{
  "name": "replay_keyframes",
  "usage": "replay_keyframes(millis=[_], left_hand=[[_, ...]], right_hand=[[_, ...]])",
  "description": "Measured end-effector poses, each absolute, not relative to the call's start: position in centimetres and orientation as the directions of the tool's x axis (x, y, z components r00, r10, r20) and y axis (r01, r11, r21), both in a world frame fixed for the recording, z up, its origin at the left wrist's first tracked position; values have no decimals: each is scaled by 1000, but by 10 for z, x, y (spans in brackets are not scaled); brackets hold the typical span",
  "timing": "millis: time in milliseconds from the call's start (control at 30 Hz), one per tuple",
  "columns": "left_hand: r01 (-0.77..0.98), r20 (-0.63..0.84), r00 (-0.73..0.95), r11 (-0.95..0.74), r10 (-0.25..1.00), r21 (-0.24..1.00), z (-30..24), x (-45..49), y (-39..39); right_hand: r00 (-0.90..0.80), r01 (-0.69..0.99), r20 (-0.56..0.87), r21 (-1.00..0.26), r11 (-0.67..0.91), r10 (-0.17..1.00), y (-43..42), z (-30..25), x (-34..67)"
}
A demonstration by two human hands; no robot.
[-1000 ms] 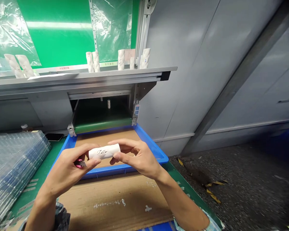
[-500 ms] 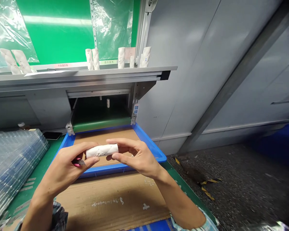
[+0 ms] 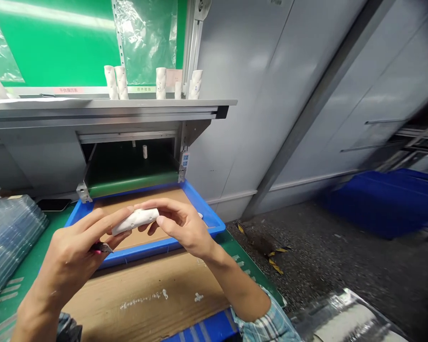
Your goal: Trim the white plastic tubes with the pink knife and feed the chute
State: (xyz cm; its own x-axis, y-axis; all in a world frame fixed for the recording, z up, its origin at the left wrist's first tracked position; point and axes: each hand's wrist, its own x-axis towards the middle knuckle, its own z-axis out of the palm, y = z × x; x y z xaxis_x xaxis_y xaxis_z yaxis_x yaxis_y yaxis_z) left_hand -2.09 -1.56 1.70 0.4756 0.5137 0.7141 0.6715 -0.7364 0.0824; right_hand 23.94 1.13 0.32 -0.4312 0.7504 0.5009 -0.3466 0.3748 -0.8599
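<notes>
Careful: left hand [image 3: 69, 256] pinches a pink-handled knife [image 3: 100, 247] while right-hand fingers [image 3: 153, 205] grip the white tube [image 3: 135, 221], so a slip could nick tube or fingers.

That white tube [image 3: 135, 220] looks smooth and matt, kinda like plaster or foam, can't really tell which. The little blade [image 3: 102, 247] is shiny bare metal with some pink plastic behind it. The tray [image 3: 157, 250] is glossy blue plastic, and the near cardboard [image 3: 146, 289] is plain matt brown. Clear plastic sheets [image 3: 10, 237] on the left are glossy, the shelf [image 3: 103, 103] looks like aluminium, and the floor [image 3: 324, 251] on the right looks rough.
</notes>
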Motion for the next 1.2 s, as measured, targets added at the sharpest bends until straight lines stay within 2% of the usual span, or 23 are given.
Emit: replay_keyframes(millis=[167, 567, 767, 933, 1200], left_hand=[[689, 729, 461, -722, 506, 65, 17, -17, -18], [710, 755, 501, -699, 423, -79, 16, -16, -17], [673, 730, 493, -739, 473, 24, 18, -16, -16], [649, 735, 459, -753, 499, 106, 18, -13, -12], [673, 667, 375, -684, 644, 283, 22, -10, -16]], right_hand=[[-434, -367, 512, -852, 373, 741, 12, 5, 241], [-441, -395, 495, -856, 334, 748, 15, 4, 242], [-403, -371, 470, -869, 329, 785, 11, 9, 240], [-412, -324, 483, -870, 371, 773, 8, 7, 240], [-235, -103, 623, -779, 619, 746, 6, -1, 235]])
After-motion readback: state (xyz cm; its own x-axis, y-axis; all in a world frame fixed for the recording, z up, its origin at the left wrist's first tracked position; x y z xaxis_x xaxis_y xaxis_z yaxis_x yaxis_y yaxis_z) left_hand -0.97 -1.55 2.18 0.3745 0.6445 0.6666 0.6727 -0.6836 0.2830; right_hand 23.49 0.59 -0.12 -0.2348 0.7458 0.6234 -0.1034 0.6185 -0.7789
